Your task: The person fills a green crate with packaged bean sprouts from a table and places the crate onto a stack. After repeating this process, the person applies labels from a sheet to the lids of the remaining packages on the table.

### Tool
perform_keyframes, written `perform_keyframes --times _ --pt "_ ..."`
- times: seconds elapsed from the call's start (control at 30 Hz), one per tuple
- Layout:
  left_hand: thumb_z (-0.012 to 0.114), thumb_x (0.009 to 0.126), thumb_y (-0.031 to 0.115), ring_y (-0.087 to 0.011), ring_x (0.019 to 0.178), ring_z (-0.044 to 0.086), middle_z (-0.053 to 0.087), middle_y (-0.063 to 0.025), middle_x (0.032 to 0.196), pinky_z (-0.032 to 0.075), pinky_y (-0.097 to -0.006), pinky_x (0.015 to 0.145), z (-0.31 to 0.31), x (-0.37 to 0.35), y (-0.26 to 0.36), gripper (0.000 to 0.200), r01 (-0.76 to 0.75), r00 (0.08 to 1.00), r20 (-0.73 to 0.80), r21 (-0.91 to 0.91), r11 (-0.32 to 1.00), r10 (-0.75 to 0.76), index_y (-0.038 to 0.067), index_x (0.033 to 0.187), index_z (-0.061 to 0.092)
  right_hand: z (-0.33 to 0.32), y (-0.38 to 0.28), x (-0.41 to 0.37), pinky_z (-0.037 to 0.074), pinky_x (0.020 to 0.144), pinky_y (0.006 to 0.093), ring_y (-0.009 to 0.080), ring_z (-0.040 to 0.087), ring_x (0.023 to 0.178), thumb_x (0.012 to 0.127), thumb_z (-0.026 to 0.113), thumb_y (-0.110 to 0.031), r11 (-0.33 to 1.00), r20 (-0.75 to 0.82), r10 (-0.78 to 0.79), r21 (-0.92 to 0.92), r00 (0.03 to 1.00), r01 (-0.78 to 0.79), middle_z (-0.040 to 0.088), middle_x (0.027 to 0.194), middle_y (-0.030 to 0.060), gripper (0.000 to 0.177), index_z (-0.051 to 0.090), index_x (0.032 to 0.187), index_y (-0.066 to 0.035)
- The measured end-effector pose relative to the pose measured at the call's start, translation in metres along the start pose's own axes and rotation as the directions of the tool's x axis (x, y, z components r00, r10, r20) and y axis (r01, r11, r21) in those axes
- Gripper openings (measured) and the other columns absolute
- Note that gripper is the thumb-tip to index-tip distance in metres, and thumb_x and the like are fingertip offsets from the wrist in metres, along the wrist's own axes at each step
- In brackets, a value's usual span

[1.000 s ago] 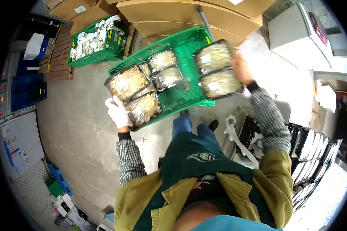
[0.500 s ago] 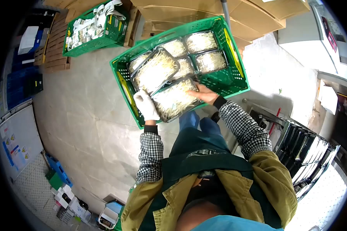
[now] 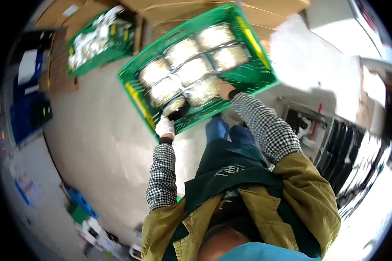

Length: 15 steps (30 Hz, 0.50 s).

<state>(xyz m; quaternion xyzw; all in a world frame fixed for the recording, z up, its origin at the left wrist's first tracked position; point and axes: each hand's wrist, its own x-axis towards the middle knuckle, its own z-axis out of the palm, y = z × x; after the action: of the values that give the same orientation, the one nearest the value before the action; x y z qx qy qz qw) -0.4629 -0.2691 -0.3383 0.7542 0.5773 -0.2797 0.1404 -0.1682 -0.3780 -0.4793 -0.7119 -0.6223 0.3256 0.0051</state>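
Clear-topped packs of pale sprouts (image 3: 193,70) sit in rows inside a green crate (image 3: 133,99). My left hand (image 3: 164,126), in a white glove, is closed at the near-left corner on a tilted pack of sprouts (image 3: 175,105), whose dark tray side shows. My right hand (image 3: 225,89), bare, rests against the right end of the front pack of sprouts (image 3: 203,91). Its fingers are blurred and partly hidden by that pack.
Another green crate (image 3: 91,59) with crumpled white material stands on a wooden pallet (image 3: 62,71) at upper left. Brown cardboard boxes (image 3: 265,11) line the back. A rack of dark trays (image 3: 350,150) is at right, and a blue item (image 3: 79,201) lies lower left.
The large pack that lay on top at left now lies level among the others. The front pack sits lower and farther right. A tilted pack shows at my left hand, and my view has shifted slightly.
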Motion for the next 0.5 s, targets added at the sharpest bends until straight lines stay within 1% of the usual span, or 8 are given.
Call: perform_keyframes --times 0.07,0.2,0.23,0.27,0.33,0.4,0.47,0.5 --pt "0.066 0.075 0.037 -0.0340 0.086 0.062 0.064 -0.0189 0.091 0.050 -0.0425 0.075 0.037 0.033 -0.010 0.044 -0.383 0.923 -0.031 0.050 0.922 0.385 0.002 0.102 0.059 -0.051 -0.045 -0.040 0.049 0.076 0.0392 0.0307 0.058 0.089 0.078 0.051 -0.010 0.951 -0.297 0.149 0.304 0.943 -0.054 0.060 0.093 0.0189 0.017 0.061 0.090 -0.003" --pt "0.054 0.083 0.042 -0.0376 0.083 0.061 0.063 -0.0216 0.089 0.049 -0.0448 0.073 0.031 0.046 0.033 0.042 -0.475 0.870 0.267 0.229 0.850 0.415 0.002 0.088 0.066 -0.115 -0.052 -0.149 0.049 0.075 0.0374 0.0302 0.059 0.087 0.083 0.053 -0.015 0.911 -0.578 0.097 0.380 0.810 0.163 0.060 0.093 0.0168 0.024 0.057 0.103 -0.003" --pt "0.051 0.085 0.042 -0.0341 0.085 0.061 0.064 -0.0177 0.092 0.049 -0.0424 0.073 0.031 0.064 0.026 0.040 -0.740 0.615 0.233 0.500 0.450 0.753 0.005 0.089 0.067 -0.139 -0.050 -0.193 0.049 0.074 0.0370 0.0301 0.059 0.086 0.084 0.054 -0.016 0.897 -0.599 0.111 0.404 0.793 0.179 0.059 0.093 0.0163 0.026 0.056 0.106 -0.003" --pt "0.055 0.083 0.036 -0.0309 0.092 0.060 0.063 -0.0158 0.100 0.049 -0.0400 0.078 -0.044 -0.032 0.085 0.034 -0.270 0.947 -0.139 0.137 0.953 0.288 0.007 0.096 0.065 -0.161 -0.051 -0.242 0.049 0.074 0.0366 0.0299 0.059 0.085 0.085 0.054 -0.017 0.884 -0.620 0.137 0.429 0.773 0.187 0.059 0.093 0.0158 0.028 0.056 0.110 -0.003" --pt "0.061 0.080 0.025 -0.0308 0.110 0.051 0.052 -0.0172 0.122 0.041 -0.0396 0.093 0.013 0.039 0.057 0.045 -0.531 0.787 -0.349 0.038 0.847 0.509 0.004 0.119 0.052 -0.190 -0.038 -0.337 0.046 0.083 0.0366 0.0304 0.056 0.095 0.086 0.054 -0.017 0.817 -0.593 0.275 0.560 0.757 0.142 0.056 0.106 0.0152 0.027 0.055 0.108 -0.003" --pt "0.053 0.085 0.032 -0.0312 0.119 0.044 0.046 -0.0194 0.129 0.036 -0.0400 0.099 0.023 0.048 0.068 0.055 -0.512 0.859 0.025 0.069 0.856 0.512 0.008 0.132 0.038 -0.220 -0.035 -0.456 0.048 0.079 0.0375 0.0313 0.059 0.088 0.084 0.055 -0.019 0.847 -0.721 0.344 0.515 0.602 0.133 0.059 0.097 0.0167 0.028 0.055 0.106 -0.001" --pt "0.035 0.091 0.047 -0.0258 0.113 0.047 0.047 -0.0157 0.125 0.041 -0.0354 0.090 -0.014 -0.003 0.096 0.058 0.217 0.844 0.536 -0.312 0.925 -0.017 0.005 0.131 0.038 -0.232 -0.035 -0.575 0.049 0.077 0.0358 0.0295 0.059 0.087 0.082 0.058 -0.015 0.830 -0.728 0.511 0.556 0.458 -0.042 0.060 0.096 0.0156 0.025 0.057 0.105 -0.004" --pt "0.034 0.089 0.056 -0.0245 0.099 0.054 0.055 -0.0155 0.112 0.046 -0.0336 0.079 0.009 0.028 0.082 0.063 0.060 0.882 0.453 -0.384 0.922 0.131 0.003 0.121 0.047 -0.230 -0.028 -0.637 0.050 0.074 0.0342 0.0279 0.060 0.085 0.079 0.061 -0.010 0.834 -0.745 0.551 0.510 0.375 -0.212 0.061 0.095 0.0140 0.026 0.058 0.104 -0.006"
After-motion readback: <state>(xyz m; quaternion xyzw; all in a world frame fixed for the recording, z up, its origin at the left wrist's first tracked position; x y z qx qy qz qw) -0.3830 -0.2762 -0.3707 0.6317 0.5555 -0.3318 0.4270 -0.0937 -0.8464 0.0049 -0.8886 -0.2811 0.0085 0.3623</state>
